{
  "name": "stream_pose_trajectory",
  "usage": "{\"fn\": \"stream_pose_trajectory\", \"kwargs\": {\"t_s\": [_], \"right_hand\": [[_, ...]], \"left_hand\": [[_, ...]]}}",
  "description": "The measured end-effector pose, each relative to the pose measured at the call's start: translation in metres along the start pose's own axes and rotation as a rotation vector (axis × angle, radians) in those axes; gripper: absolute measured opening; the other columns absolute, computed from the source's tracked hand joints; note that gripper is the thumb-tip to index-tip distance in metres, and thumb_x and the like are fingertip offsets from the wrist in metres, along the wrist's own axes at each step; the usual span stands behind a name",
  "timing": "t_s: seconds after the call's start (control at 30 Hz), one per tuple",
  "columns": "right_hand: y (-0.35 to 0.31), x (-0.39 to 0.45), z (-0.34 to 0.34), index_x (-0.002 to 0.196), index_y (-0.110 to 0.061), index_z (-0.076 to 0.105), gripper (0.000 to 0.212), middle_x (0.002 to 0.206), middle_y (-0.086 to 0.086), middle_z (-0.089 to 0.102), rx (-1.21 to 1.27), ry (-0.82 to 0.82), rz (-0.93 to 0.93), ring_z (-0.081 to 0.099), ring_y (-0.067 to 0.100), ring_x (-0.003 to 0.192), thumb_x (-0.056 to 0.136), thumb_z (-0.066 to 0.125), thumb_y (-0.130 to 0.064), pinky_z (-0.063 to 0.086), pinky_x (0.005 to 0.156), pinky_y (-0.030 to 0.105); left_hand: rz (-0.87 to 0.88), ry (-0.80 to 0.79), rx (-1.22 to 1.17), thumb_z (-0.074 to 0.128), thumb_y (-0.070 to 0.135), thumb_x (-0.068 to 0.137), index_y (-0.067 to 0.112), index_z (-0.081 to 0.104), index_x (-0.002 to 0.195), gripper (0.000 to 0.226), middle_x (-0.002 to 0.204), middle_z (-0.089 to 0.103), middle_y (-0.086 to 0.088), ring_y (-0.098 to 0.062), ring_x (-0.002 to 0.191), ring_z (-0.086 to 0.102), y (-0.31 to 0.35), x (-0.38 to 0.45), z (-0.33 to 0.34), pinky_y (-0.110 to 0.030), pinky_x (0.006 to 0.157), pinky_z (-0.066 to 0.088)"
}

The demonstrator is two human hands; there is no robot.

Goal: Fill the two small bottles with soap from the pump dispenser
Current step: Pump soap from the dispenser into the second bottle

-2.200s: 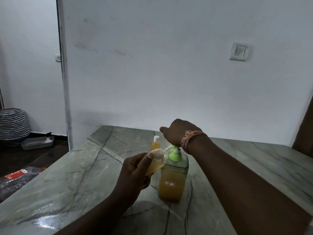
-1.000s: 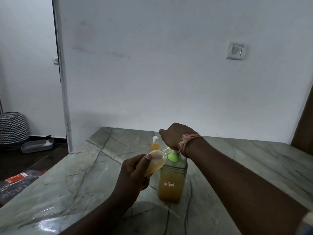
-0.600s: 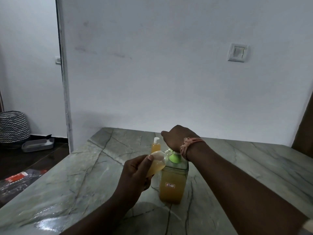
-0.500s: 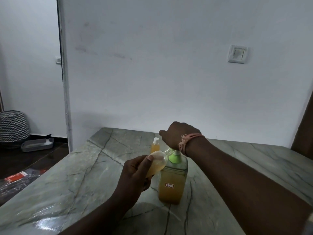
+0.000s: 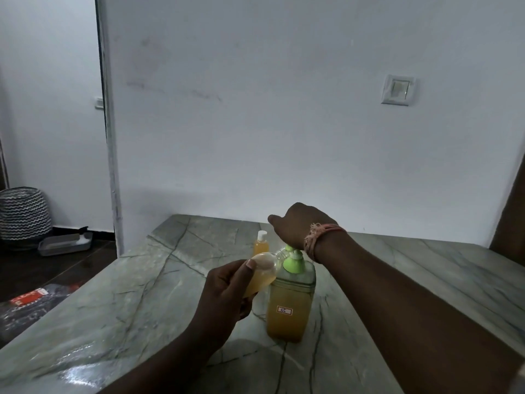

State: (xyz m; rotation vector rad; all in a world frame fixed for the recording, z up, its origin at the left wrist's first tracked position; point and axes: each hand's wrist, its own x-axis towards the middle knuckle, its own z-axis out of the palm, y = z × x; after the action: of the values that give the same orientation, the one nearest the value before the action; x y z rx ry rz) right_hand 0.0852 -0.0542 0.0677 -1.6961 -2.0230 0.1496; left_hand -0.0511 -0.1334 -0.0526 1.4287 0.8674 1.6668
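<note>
Where marble table (image 5: 142, 302) meets white wall: one pump dispenser (image 5: 289, 305), clear body, amber soap about two-thirds up, small white sticker on front, green pump top. Two small bottles counted. First small bottle (image 5: 262, 273) clear, rounded, roughly half full of amber soap, tilted with open neck up against green spout. Second small bottle (image 5: 261, 243) upright on table just behind, white cap on, amber soap inside. Two hands. Left hand (image 5: 227, 294) raised above table just left of dispenser, fingers curled round tilted bottle, thumb along its upper side. Right hand (image 5: 298, 226) palm-down over pump top, wrist bent, pinkish thread band on wrist; fingers hidden behind hand, can't tell if curled or flat on pump. Right forearm crossing from lower right. Off to side: one wall switch (image 5: 397, 89), one black-and-white zigzag basket (image 5: 24, 213) on floor at left, one grey tray (image 5: 64, 244) beside it.
</note>
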Motion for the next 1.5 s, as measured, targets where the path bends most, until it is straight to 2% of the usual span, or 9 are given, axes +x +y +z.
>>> {"fn": "stream_pose_trajectory", "kwargs": {"t_s": [0.1, 0.3, 0.43, 0.63, 0.77, 0.97, 1.23, 1.33, 1.5], "right_hand": [[0.005, 0.002, 0.006, 0.055, -0.018, 0.048, 0.041, 0.063, 0.001, 0.052, 0.079, -0.040, 0.017, 0.051, 0.020, 0.062, 0.090, 0.045, -0.040, 0.037, 0.057, 0.027], [-0.001, -0.004, 0.001, 0.055, -0.023, 0.044, 0.041, 0.065, -0.003, 0.045, -0.016, -0.150, -0.032, 0.048, 0.019, 0.066, 0.095, 0.048, -0.032, 0.033, 0.054, 0.024], [-0.002, 0.004, -0.002, 0.063, -0.018, 0.048, 0.041, 0.070, 0.001, 0.055, -0.080, -0.030, -0.023, 0.057, 0.024, 0.075, 0.089, 0.046, -0.049, 0.043, 0.069, 0.030], [0.008, 0.005, 0.014, 0.054, -0.017, 0.044, 0.045, 0.061, 0.001, 0.047, 0.031, -0.043, -0.017, 0.047, 0.021, 0.059, 0.093, 0.041, -0.039, 0.033, 0.055, 0.027], [0.003, -0.003, 0.006, 0.050, -0.020, 0.045, 0.048, 0.064, -0.002, 0.047, 0.002, -0.069, -0.050, 0.050, 0.024, 0.073, 0.095, 0.042, -0.035, 0.040, 0.070, 0.029], [-0.004, -0.002, -0.002, 0.065, -0.017, 0.047, 0.042, 0.078, 0.003, 0.053, -0.125, 0.052, -0.083, 0.056, 0.025, 0.079, 0.092, 0.042, -0.050, 0.043, 0.072, 0.032], [0.002, 0.002, 0.006, 0.062, -0.018, 0.049, 0.040, 0.070, 0.002, 0.054, -0.070, -0.062, -0.061, 0.055, 0.024, 0.073, 0.092, 0.041, -0.043, 0.039, 0.066, 0.030], [0.000, 0.004, 0.003, 0.063, -0.019, 0.045, 0.041, 0.066, -0.002, 0.047, -0.144, 0.021, -0.099, 0.054, 0.023, 0.074, 0.090, 0.042, -0.049, 0.042, 0.068, 0.031], [0.010, 0.006, 0.016, 0.058, -0.016, 0.050, 0.047, 0.067, 0.005, 0.059, 0.063, 0.043, -0.018, 0.057, 0.024, 0.065, 0.088, 0.041, -0.051, 0.038, 0.058, 0.029]], "left_hand": [[-0.001, -0.002, 0.007, 0.055, 0.037, 0.087, 0.010, 0.073, 0.099, 0.034, 0.056, 0.050, -0.005, -0.015, 0.042, 0.038, -0.003, 0.003, 0.000, -0.023, 0.039, 0.031], [-0.001, 0.006, 0.038, 0.054, 0.038, 0.089, 0.018, 0.074, 0.099, 0.030, 0.057, 0.053, -0.002, -0.016, 0.044, 0.041, -0.002, 0.002, -0.002, -0.023, 0.040, 0.033], [-0.012, -0.002, 0.007, 0.055, 0.039, 0.087, 0.021, 0.076, 0.096, 0.029, 0.057, 0.051, -0.005, -0.017, 0.045, 0.040, 0.001, 0.001, 0.001, -0.023, 0.040, 0.032], [-0.008, -0.004, 0.002, 0.056, 0.040, 0.085, 0.013, 0.074, 0.099, 0.035, 0.055, 0.051, -0.002, -0.014, 0.043, 0.041, -0.002, 0.002, 0.001, -0.022, 0.039, 0.032], [-0.005, -0.004, 0.007, 0.056, 0.039, 0.086, 0.009, 0.073, 0.102, 0.038, 0.056, 0.050, -0.005, -0.014, 0.042, 0.040, -0.002, 0.001, -0.001, -0.023, 0.039, 0.032], [-0.005, -0.010, 0.002, 0.055, 0.039, 0.087, 0.015, 0.074, 0.099, 0.033, 0.059, 0.051, -0.008, -0.015, 0.043, 0.040, -0.001, 0.002, -0.001, -0.023, 0.039, 0.032], [-0.007, -0.015, -0.009, 0.056, 0.040, 0.088, 0.023, 0.077, 0.093, 0.028, 0.057, 0.049, -0.007, -0.017, 0.044, 0.039, -0.002, -0.001, -0.001, -0.023, 0.040, 0.031], [-0.008, -0.018, -0.022, 0.055, 0.039, 0.088, 0.027, 0.077, 0.092, 0.025, 0.058, 0.050, -0.007, -0.018, 0.045, 0.039, 0.001, 0.000, -0.001, -0.023, 0.040, 0.031], [0.001, -0.019, -0.024, 0.056, 0.038, 0.088, 0.020, 0.077, 0.091, 0.028, 0.055, 0.050, -0.005, -0.015, 0.042, 0.039, -0.001, 0.002, -0.001, -0.022, 0.038, 0.031]]}}
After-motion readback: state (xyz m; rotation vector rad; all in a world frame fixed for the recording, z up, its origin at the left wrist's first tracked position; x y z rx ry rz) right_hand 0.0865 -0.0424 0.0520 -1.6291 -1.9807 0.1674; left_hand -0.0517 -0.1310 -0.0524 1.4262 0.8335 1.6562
